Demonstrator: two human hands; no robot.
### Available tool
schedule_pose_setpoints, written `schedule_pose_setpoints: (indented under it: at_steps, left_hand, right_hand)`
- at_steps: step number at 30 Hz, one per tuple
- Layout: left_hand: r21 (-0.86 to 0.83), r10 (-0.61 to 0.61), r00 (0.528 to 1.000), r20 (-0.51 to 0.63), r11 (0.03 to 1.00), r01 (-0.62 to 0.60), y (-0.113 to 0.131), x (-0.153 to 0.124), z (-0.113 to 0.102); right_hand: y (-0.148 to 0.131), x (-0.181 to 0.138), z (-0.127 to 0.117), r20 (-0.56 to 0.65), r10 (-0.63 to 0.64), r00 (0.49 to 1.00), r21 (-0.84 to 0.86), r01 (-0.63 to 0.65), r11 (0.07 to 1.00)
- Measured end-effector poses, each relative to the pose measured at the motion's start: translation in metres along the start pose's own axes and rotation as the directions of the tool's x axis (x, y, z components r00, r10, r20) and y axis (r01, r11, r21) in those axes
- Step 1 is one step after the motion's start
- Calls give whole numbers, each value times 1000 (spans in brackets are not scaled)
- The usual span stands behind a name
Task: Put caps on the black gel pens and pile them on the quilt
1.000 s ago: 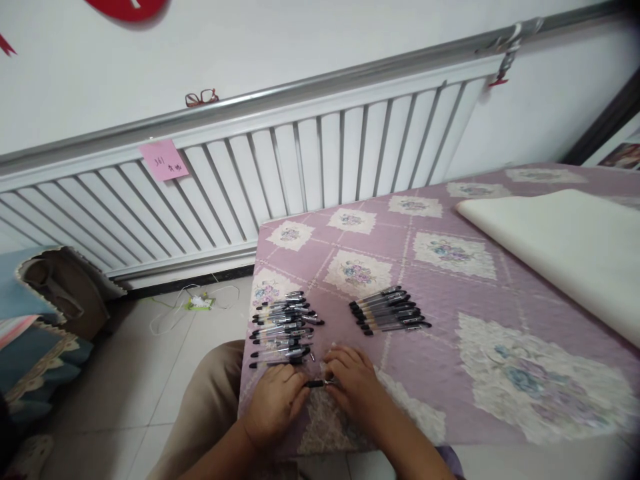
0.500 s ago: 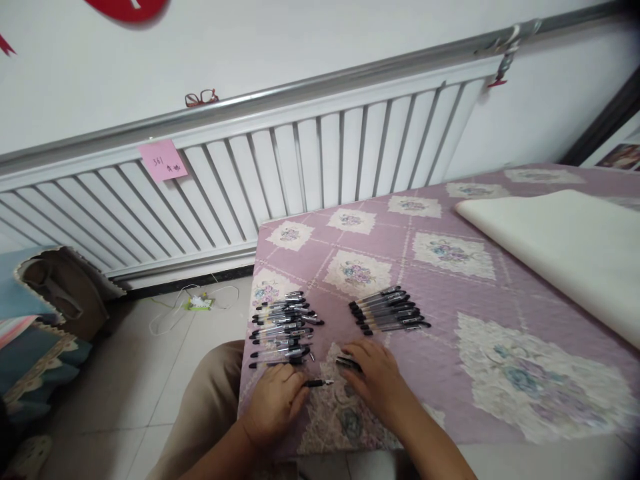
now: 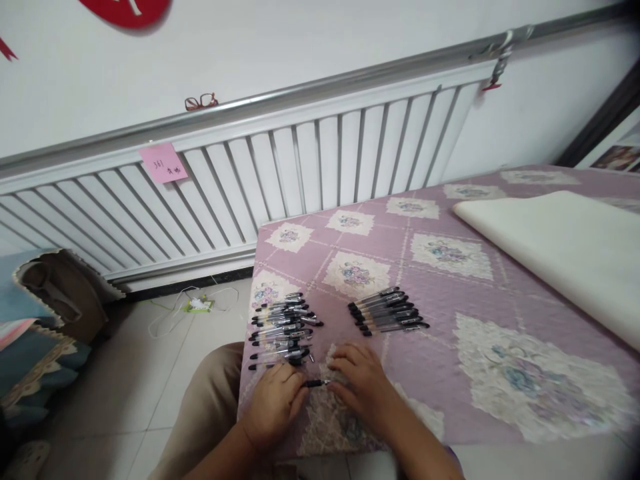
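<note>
My left hand [image 3: 274,404] is closed around a black pen [image 3: 315,383], whose uncapped tip points right. Close to that tip is my right hand [image 3: 364,383], its fingers curled. The dark pen cap seen between its fingers a moment ago is now hidden by the hand. Beyond my left hand, several pens [image 3: 283,332] with black ends lie in a loose row near the table's left edge. Farther right, a neater group of capped pens [image 3: 387,311] lies side by side, slightly fanned.
A purple flowered cloth [image 3: 380,233] covers the table. On the right lies a folded cream sheet [image 3: 555,247]. Behind stands a white radiator [image 3: 325,160] with a pink note [image 3: 163,162] and glasses [image 3: 201,101] above. A power strip [image 3: 199,305] rests on the floor.
My right hand has moved a little left and down, bringing its fingers to the pen's tip. The cap in it has gone out of sight. My left hand keeps its place.
</note>
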State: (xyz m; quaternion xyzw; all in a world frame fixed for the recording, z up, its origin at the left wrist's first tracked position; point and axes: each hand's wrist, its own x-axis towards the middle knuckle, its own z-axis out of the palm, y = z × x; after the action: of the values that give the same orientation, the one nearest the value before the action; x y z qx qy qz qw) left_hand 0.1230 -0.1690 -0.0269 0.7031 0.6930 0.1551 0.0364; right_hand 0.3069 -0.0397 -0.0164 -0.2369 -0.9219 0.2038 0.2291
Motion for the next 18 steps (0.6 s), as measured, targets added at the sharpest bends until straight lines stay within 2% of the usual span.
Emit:
schedule_pose_setpoints:
  at_steps: [4,9,12,15,18]
  left_hand:
    - [11,4,1000,0,1000,-4,0,0,0]
    - [5,-10,1000,3,1000,10,1,0,-1]
    - [7,-14,1000,-5,1000,14,1,-1,-2]
    - [-3,-5,1000,-8,1000,5,1,-1,-2]
    - [-3,8,1000,-1,1000,-8,0,-1,0]
  right_hand:
    - [-8,1,2,102,6,995,-5,-5,1000]
    - [-6,1,0,124,22,992,-10,-21,1000]
    - [5,-1,-3,91,41,995,-23,-39,999]
    - [14,-3,-3,6,94,996,-79,-94,992]
    - [14,-1,3,-37,128,991,-109,-132,985]
